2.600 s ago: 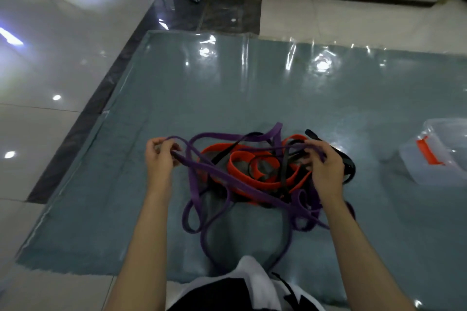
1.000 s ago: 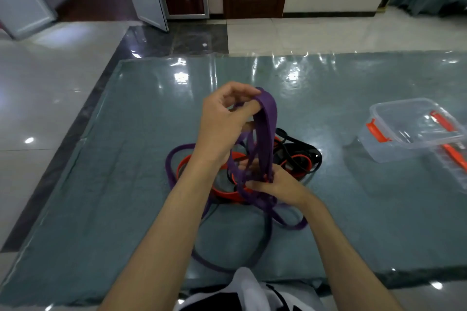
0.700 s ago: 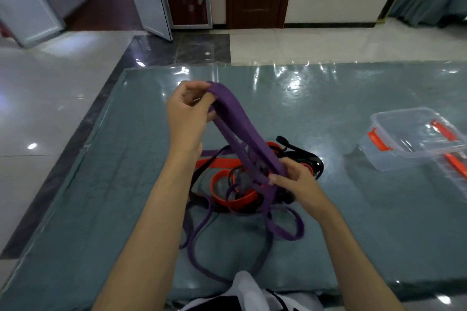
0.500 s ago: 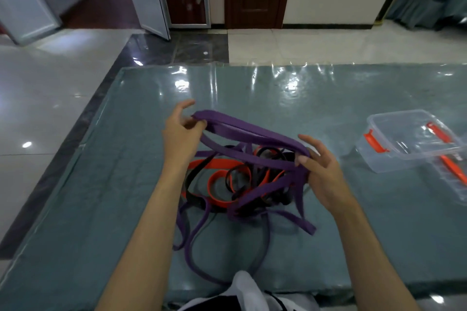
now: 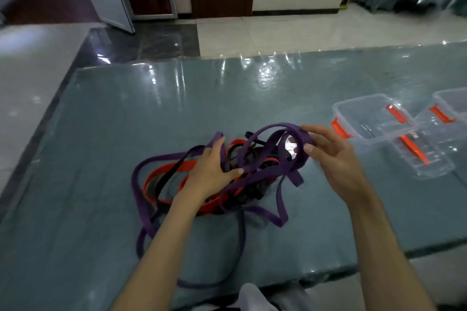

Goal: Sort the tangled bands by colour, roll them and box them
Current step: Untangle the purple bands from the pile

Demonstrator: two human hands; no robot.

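Pinching a raised loop of the purple band between thumb and fingers, the right hand now sits up beside the open box, where half a second ago it was lower and closer to the heap. The left hand has dropped from holding the band's other end aloft and now lies in the tangle, its fingers curled round a purple strand. So the lifted span has slackened and the loop has moved right.

The purple band still threads through the orange bands and black bands heaped mid-desk, with long purple loops trailing toward the near edge. Sorting looks barely begun: nothing is rolled, and both the box and a second box at the right hold no bands.
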